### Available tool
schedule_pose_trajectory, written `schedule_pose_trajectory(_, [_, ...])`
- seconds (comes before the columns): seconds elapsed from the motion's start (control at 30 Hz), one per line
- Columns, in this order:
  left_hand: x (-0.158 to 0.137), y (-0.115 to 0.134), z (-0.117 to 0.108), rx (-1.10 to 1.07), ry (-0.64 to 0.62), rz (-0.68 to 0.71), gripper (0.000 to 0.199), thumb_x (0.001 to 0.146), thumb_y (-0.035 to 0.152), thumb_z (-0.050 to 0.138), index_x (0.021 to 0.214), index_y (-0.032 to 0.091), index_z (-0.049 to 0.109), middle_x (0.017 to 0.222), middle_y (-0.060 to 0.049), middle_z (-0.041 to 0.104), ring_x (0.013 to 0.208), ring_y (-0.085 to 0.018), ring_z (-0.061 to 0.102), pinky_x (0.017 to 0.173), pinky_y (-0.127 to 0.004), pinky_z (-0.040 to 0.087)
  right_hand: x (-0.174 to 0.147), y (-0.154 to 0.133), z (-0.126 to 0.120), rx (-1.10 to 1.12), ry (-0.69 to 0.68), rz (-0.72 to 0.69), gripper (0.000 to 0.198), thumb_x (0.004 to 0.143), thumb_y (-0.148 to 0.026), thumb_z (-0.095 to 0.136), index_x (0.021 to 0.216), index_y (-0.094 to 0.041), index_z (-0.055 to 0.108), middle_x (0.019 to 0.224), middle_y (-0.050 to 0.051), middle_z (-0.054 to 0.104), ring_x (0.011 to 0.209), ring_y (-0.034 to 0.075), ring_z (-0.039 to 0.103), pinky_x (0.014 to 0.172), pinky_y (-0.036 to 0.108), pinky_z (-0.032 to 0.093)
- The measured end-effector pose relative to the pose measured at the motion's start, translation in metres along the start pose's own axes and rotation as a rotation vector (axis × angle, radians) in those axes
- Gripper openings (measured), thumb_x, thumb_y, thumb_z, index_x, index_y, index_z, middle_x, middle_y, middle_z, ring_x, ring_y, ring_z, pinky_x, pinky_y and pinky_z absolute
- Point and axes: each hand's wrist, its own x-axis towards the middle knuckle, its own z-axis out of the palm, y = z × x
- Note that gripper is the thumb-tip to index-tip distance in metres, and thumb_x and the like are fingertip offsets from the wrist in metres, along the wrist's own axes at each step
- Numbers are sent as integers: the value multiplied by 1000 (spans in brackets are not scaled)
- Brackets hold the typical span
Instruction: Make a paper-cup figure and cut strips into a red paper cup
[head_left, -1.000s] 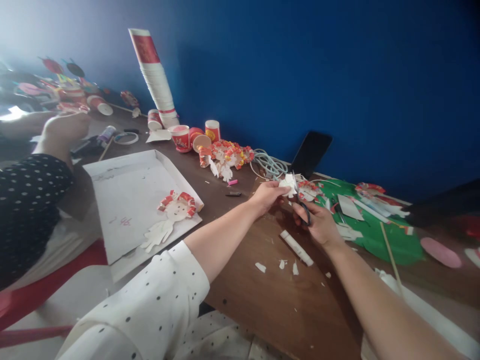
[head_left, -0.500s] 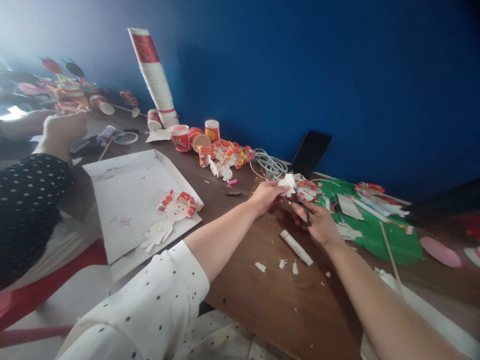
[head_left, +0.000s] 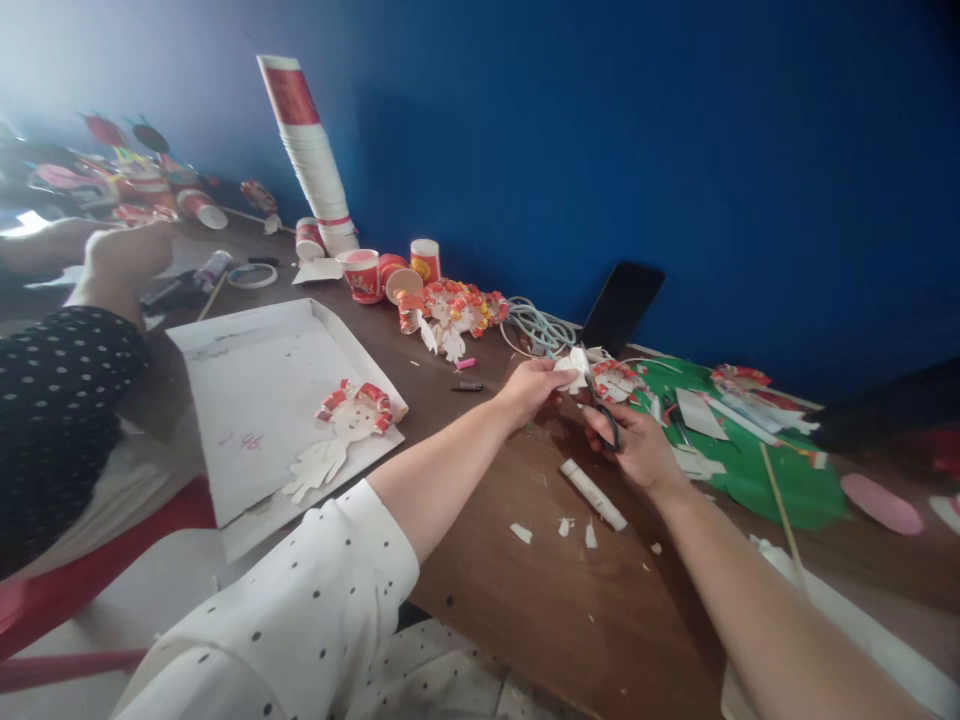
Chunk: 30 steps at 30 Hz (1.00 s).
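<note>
Pinched between the thumb and fingers of my left hand [head_left: 531, 392] is a small white paper cutout [head_left: 571, 372]. My right hand [head_left: 641, 445] is closed round the dark handles of a pair of scissors [head_left: 606, 425], whose blades point up and meet the paper's right edge. Below my hands a white glue stick [head_left: 592, 495] lies on the brown table [head_left: 495, 560], with several white paper scraps [head_left: 520, 534] near it. Just behind the scissors is a red-and-white paper figure [head_left: 618, 382].
A white box lid [head_left: 247, 390] with a paper doll [head_left: 351, 420] lies left. Paper cups [head_left: 361, 276], a tall cup stack [head_left: 313, 165], coiled cable [head_left: 541, 326] and a leaning phone [head_left: 624, 305] line the wall. Green sheet [head_left: 780, 492] lies right. A co-worker's hand [head_left: 127, 255] is far left.
The paper and scissor blades have shifted very slightly against each other. My hands stay in nearly the same place, and the table looks the same.
</note>
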Motion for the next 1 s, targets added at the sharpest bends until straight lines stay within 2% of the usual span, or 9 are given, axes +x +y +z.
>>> schedule_pose_trajectory(0.47, [2, 2, -5, 60, -23, -13, 8, 73, 16, 67, 72, 10, 61, 58, 0, 57, 47, -5, 49, 45, -18, 34, 1, 3, -4, 23, -45, 25, 47, 72, -54, 68, 105, -21, 70, 63, 0, 55, 52, 12, 51, 42, 23, 33])
schedule_pose_trajectory(0.8, [2, 2, -5, 48, -31, -3, 10, 74, 17, 67, 71, 10, 61, 56, 1, 56, 46, -5, 47, 45, -18, 31, 0, 2, -5, -1, -60, 22, 41, 72, -55, 67, 93, -19, 70, 63, 0, 56, 52, 11, 51, 41, 22, 32])
schedule_pose_trajectory(1.0, [4, 0, -6, 81, -58, 12, 10, 74, 18, 67, 74, 10, 62, 60, 0, 57, 47, -5, 47, 45, -18, 32, 0, 3, -5, -11, -57, 13, 49, 74, -54, 66, 111, -22, 68, 64, 0, 57, 54, 13, 52, 43, 23, 34])
